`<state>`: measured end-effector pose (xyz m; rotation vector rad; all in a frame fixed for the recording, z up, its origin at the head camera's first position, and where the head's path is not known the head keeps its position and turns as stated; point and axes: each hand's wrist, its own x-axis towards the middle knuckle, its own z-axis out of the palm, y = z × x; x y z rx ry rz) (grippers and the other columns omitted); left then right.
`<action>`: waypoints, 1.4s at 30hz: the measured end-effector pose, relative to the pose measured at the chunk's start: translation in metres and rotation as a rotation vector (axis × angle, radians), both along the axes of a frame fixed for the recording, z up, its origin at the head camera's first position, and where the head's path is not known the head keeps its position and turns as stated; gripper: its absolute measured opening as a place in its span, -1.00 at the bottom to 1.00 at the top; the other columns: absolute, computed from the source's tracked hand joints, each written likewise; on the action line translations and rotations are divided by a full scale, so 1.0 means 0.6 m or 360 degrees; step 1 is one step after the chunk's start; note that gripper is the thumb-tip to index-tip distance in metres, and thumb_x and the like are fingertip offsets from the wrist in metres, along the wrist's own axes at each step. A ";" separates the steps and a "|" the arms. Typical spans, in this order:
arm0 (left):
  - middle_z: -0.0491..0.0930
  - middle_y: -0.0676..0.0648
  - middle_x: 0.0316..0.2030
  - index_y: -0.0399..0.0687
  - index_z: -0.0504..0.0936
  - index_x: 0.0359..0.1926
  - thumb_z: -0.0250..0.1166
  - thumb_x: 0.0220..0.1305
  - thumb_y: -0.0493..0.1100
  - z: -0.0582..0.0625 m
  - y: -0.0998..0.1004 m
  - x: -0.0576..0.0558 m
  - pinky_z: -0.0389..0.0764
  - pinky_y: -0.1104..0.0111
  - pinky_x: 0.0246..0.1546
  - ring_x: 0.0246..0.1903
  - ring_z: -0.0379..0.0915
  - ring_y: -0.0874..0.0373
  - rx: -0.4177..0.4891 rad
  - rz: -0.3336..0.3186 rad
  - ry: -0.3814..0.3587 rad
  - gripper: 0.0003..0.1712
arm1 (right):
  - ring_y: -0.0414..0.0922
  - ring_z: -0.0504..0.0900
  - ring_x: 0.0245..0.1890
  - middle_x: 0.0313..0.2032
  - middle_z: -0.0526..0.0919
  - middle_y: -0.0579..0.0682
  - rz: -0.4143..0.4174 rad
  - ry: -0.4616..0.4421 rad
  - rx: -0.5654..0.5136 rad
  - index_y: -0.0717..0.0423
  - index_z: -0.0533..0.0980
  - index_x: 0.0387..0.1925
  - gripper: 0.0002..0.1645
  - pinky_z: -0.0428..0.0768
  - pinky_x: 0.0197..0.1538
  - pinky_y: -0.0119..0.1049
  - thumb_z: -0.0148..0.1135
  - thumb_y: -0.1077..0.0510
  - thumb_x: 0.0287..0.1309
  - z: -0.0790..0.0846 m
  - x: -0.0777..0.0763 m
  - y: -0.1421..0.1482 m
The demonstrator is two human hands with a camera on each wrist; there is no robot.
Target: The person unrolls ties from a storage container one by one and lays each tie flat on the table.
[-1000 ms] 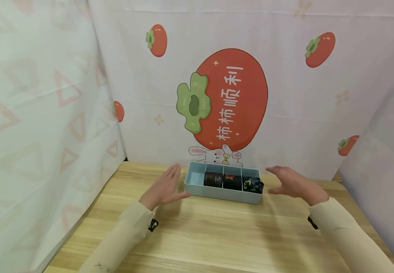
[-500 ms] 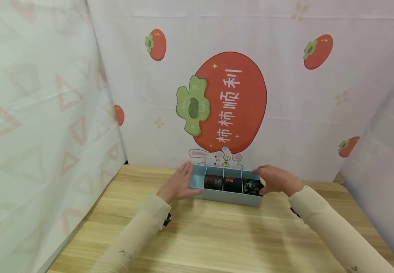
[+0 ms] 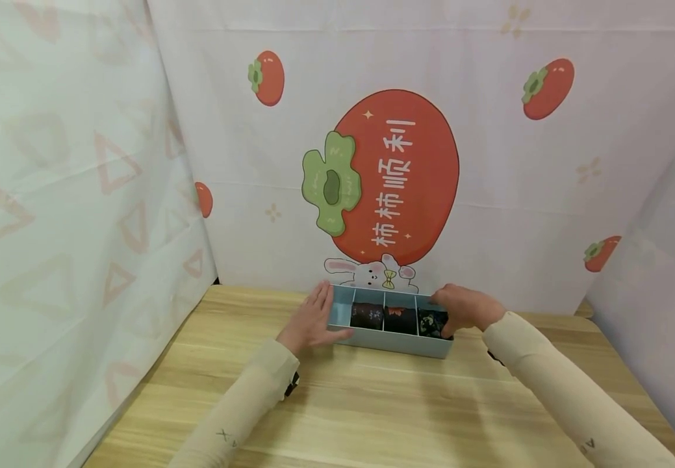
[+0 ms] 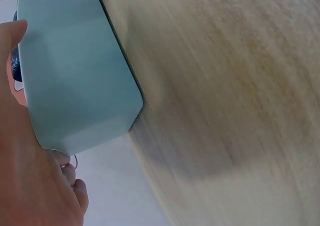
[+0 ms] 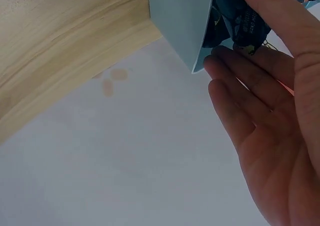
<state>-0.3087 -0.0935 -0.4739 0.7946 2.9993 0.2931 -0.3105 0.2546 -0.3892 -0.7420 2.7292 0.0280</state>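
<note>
A light blue divided box (image 3: pixel 398 342) stands near the back of the wooden table. My left hand (image 3: pixel 309 320) lies along its left end, thumb at the front rim; in the left wrist view the thumb (image 4: pixel 16 32) touches the rim and the fingers reach behind the end wall. Over the right end is my right hand (image 3: pixel 467 309), its thumb over a crumpled dark patterned cloth bundle (image 3: pixel 429 321) in the right compartment. In the right wrist view, extended fingertips (image 5: pixel 214 64) lie at the rim beside that bundle (image 5: pixel 240 21), partly hidden by the hand.
Two more dark rolled cloths, one with small flowers (image 3: pixel 366 316) and one with an orange print (image 3: pixel 400 320), sit in the middle compartments. Behind the box rises a white sheet (image 3: pixel 238 247) with persimmon prints, and a hanging sheet (image 3: pixel 86 260) borders the left side.
Both hands have moved inward from beside the box to its two ends. The dark bundle at the right, which bulged over the end, now sits further inside under the right hand.
</note>
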 end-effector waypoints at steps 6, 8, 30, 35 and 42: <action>-0.13 -0.36 0.68 -0.41 -0.09 0.65 0.11 0.36 0.54 -0.004 0.005 0.006 0.04 0.03 0.68 0.70 -0.23 -0.22 -0.0005 0.0038 0.0052 0.33 | -0.15 0.65 -0.27 -0.18 0.78 -0.02 0.0038 -0.0006 0.0090 0.19 0.70 -0.03 -0.46 0.78 -0.01 -0.11 0.73 0.13 -0.07 -0.008 -0.004 -0.017; -0.12 -0.36 0.68 -0.42 -0.08 0.65 0.10 0.37 0.55 -0.006 0.008 0.007 0.05 0.03 0.68 0.70 -0.22 -0.22 -0.0025 0.0035 0.0071 0.32 | -0.16 0.60 -0.32 -0.26 0.74 -0.06 0.0029 -0.0008 0.0123 0.15 0.69 -0.09 -0.51 0.78 -0.05 -0.12 0.72 0.13 -0.06 -0.015 -0.004 -0.020; -0.12 -0.33 0.69 -0.39 -0.08 0.66 0.04 0.36 0.58 0.003 0.023 0.014 0.07 0.04 0.67 0.70 -0.20 -0.19 -0.0046 0.0056 0.0098 0.33 | -0.16 0.59 -0.37 -0.34 0.70 -0.08 -0.0011 -0.0026 0.0117 0.12 0.64 -0.12 -0.49 0.76 -0.13 -0.18 0.74 0.13 -0.10 -0.032 -0.022 -0.018; -0.12 -0.33 0.69 -0.39 -0.07 0.66 0.04 0.36 0.58 0.000 0.020 0.010 0.07 0.04 0.67 0.70 -0.19 -0.19 -0.0056 0.0073 0.0099 0.32 | -0.17 0.58 -0.43 -0.39 0.69 -0.09 -0.0002 -0.0014 0.0089 0.13 0.64 -0.18 -0.51 0.74 -0.21 -0.22 0.75 0.13 -0.12 -0.029 -0.024 -0.019; -0.10 -0.36 0.68 -0.41 -0.07 0.65 0.06 0.37 0.56 -0.006 0.014 0.002 0.08 0.03 0.67 0.69 -0.18 -0.22 -0.0073 0.0064 0.0103 0.32 | -0.16 0.51 -0.49 -0.48 0.60 -0.08 -0.0053 -0.0062 0.0074 0.12 0.60 -0.27 -0.59 0.56 -0.37 -0.30 0.71 0.17 -0.08 -0.022 -0.031 -0.025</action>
